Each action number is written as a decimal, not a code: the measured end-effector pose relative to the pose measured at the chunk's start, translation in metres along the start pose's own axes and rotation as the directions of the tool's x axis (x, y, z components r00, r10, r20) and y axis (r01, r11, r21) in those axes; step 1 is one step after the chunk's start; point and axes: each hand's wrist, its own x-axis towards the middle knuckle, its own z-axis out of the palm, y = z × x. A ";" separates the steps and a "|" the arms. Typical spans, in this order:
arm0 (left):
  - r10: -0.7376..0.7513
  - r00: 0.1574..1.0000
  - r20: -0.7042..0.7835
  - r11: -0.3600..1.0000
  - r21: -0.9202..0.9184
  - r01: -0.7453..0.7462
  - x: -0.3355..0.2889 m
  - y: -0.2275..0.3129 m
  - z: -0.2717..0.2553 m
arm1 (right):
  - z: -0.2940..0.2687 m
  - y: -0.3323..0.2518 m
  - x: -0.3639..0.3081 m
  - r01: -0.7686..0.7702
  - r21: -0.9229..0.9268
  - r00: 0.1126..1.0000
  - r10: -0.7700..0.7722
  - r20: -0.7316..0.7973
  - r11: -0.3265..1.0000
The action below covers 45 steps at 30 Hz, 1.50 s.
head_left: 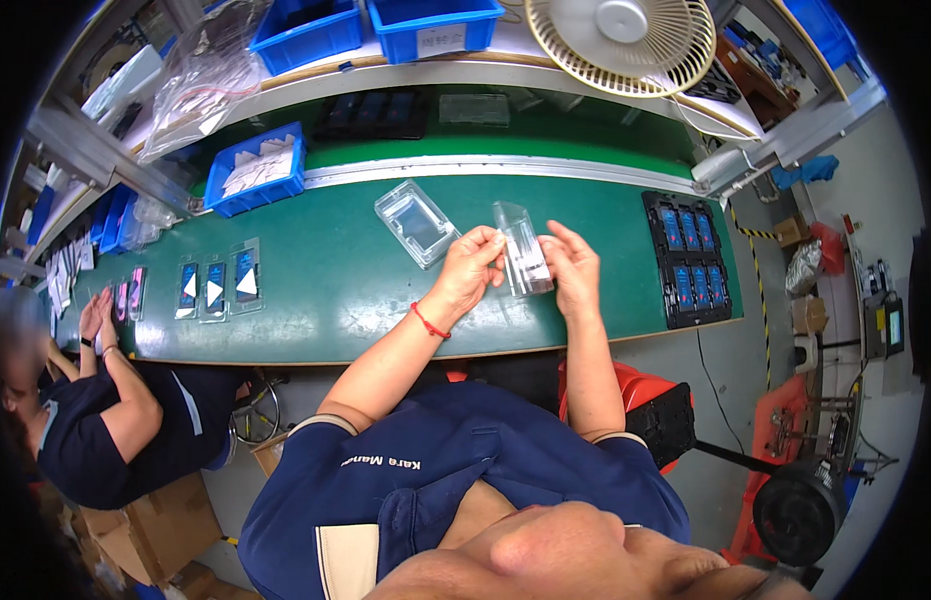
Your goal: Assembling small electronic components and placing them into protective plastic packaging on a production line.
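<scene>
Above the green worktable (335, 270), I hold a clear plastic blister shell (522, 250) tilted between both hands. My left hand (470, 265) pinches its left edge with thumb and fingers. At its right edge is my right hand (575, 268), the thumb side against the plastic and the upper fingers partly extended. A second clear plastic blister tray (418, 225) lies on the table just beyond my left hand, with nothing visible in it.
Three blue-black packs with white triangles (215, 285) lie to the left, near a co-worker's hands (97, 315). A black tray (688, 260) with several blue-black pieces sits at the right edge. A blue bin (255, 170) holds white papers. A fan (625, 45) stands on the shelf.
</scene>
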 end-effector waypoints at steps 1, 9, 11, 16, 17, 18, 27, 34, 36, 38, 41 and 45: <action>-0.025 1.000 -0.019 0.999 0.040 0.026 0.003 -0.002 -0.001 | -0.005 -0.004 0.000 -0.009 -0.054 1.000 0.008 -0.019 0.999; -0.017 0.999 0.035 0.987 0.162 0.011 0.008 -0.013 0.011 | 0.004 -0.003 -0.010 -0.084 -0.041 0.973 0.090 0.210 0.996; -0.005 1.000 0.003 0.998 0.067 0.005 0.008 -0.015 0.008 | -0.003 0.001 -0.004 -0.125 0.131 0.982 0.103 0.161 0.983; -0.117 0.980 -0.162 0.971 0.190 0.147 0.009 -0.011 -0.001 | -0.022 -0.017 0.009 0.065 -0.375 0.987 -0.114 -0.110 0.925; -0.166 0.969 -0.184 0.960 0.195 0.202 0.008 -0.010 -0.002 | -0.025 -0.018 0.012 0.039 -0.682 0.968 -0.196 -0.155 0.730; -0.172 0.967 -0.189 0.945 0.247 0.217 0.002 -0.007 -0.004 | -0.015 -0.021 0.010 0.058 -0.878 0.941 -0.319 -0.111 0.476; 0.009 0.966 -0.257 0.813 0.565 0.142 -0.071 0.022 -0.042 | 0.130 0.000 0.003 0.625 -0.736 0.775 -0.321 0.545 0.260; 0.358 0.804 -0.474 0.892 0.429 -0.144 -0.092 0.053 -0.073 | 0.150 0.018 0.014 0.538 -0.712 0.840 -0.212 0.500 0.450; 0.365 0.807 -0.463 0.914 0.343 -0.217 -0.084 0.062 -0.077 | 0.147 0.013 0.005 0.473 -0.592 0.860 -0.194 0.472 0.653; 0.317 0.863 -0.394 0.937 0.268 -0.223 -0.077 0.063 -0.080 | 0.140 0.019 -0.003 0.395 -0.528 0.871 -0.125 0.475 0.752; 0.268 0.913 -0.306 0.948 0.252 -0.194 -0.070 0.061 -0.078 | 0.134 0.018 -0.014 0.386 -0.529 0.888 -0.148 0.435 0.756; 0.254 0.940 -0.228 0.964 0.140 -0.227 -0.067 0.052 -0.071 | 0.123 0.018 -0.017 0.281 -0.452 0.919 -0.101 0.382 0.847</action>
